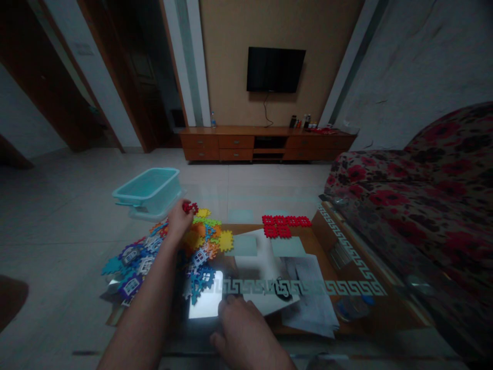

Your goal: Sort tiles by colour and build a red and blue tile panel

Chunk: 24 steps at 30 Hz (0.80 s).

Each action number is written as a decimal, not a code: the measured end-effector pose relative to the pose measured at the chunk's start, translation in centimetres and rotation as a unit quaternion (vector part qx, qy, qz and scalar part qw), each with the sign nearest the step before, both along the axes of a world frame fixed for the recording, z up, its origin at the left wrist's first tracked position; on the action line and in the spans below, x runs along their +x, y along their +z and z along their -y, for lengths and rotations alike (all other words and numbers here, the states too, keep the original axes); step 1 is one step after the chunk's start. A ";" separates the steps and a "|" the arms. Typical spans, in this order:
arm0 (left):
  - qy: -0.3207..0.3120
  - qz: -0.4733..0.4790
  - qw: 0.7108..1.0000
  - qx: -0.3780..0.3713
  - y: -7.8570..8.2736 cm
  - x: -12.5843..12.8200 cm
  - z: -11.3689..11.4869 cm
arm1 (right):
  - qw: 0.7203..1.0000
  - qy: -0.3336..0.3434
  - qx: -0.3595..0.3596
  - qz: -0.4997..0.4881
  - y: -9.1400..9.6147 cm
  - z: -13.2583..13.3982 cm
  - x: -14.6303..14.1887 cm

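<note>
Left hand is pinching a red notched plastic tile over a multicoloured plastic heap by the glass surface's left edge; right hand is curling near the near edge, hold unclear; flat red plastic pieces are lying toward the far right corner

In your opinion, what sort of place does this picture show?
Most likely a living room in a home: a television hangs above a long wooden cabinet, and a flower-patterned sofa stands at the right.

A home living room (flowered sofa, wall-mounted television).
</note>
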<state>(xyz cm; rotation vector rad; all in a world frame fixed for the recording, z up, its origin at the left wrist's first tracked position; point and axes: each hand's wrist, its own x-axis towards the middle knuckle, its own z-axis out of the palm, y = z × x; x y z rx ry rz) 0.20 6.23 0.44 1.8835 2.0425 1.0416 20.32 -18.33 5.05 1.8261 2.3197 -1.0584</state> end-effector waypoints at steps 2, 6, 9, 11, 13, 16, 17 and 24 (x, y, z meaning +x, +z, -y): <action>-0.016 0.012 1.000 0.006 1.3 1.1 0.7 | 1.000 0.007 0.013 0.003 0.2 -0.1 0.5; -0.084 0.034 0.996 0.000 3.6 3.8 2.9 | 0.998 -0.012 0.066 -0.020 0.5 -0.3 1.7; -0.152 0.056 0.987 -0.015 4.8 6.0 5.1 | 0.988 -0.053 0.131 -0.058 0.4 -0.6 3.1; -0.194 0.091 0.977 -0.021 5.3 7.5 6.8 | 0.976 -0.094 0.174 -0.094 0.0 -1.0 4.1; -0.238 0.207 0.948 -0.048 5.6 8.9 8.5 | 0.958 -0.149 0.204 -0.135 -0.5 -1.6 5.2; -0.265 0.356 0.890 -0.109 5.5 10.4 11.4 | 0.924 -0.231 0.219 -0.214 -1.2 -2.4 6.7; -0.273 0.382 0.874 -0.128 5.3 10.8 12.4 | 0.909 -0.255 0.221 -0.246 -1.4 -2.6 7.1; -0.270 0.456 0.821 -0.210 3.8 11.9 17.9 | 0.825 -0.312 0.144 -0.448 -0.8 -2.4 8.4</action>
